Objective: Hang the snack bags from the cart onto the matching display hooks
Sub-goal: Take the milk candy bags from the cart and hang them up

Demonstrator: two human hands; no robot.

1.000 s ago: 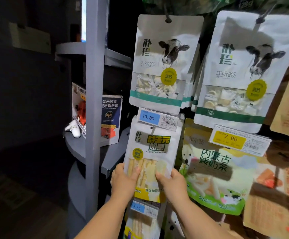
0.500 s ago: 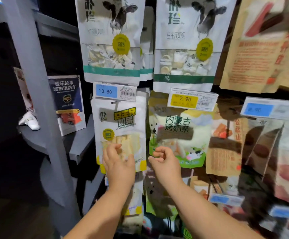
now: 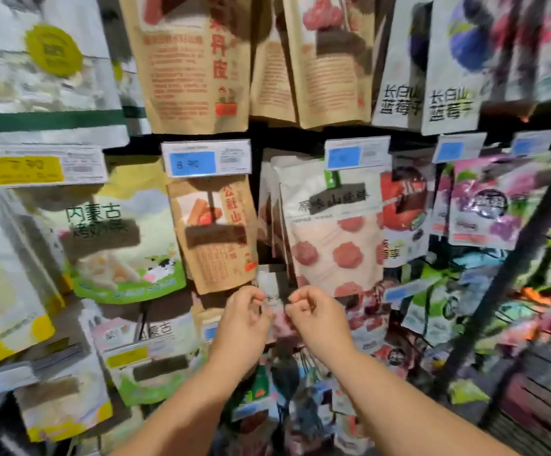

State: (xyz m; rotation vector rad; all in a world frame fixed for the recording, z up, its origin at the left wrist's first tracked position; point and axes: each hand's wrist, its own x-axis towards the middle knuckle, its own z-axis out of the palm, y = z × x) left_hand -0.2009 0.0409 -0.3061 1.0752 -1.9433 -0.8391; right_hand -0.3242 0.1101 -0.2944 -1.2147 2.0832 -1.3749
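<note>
While you face the snack bags (image 3: 330,238):
Left hand (image 3: 244,320) and right hand (image 3: 316,314) curl loosely, empty (blurry view), seemingly ready for another.

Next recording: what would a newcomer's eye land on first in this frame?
First the two hands, left hand and right hand, close together at lower centre with fingers curled; blur hides whether they pinch anything. Just above them hangs a white bag showing red round pieces. To its left is a brown paper bag under a blue price tag.
</note>
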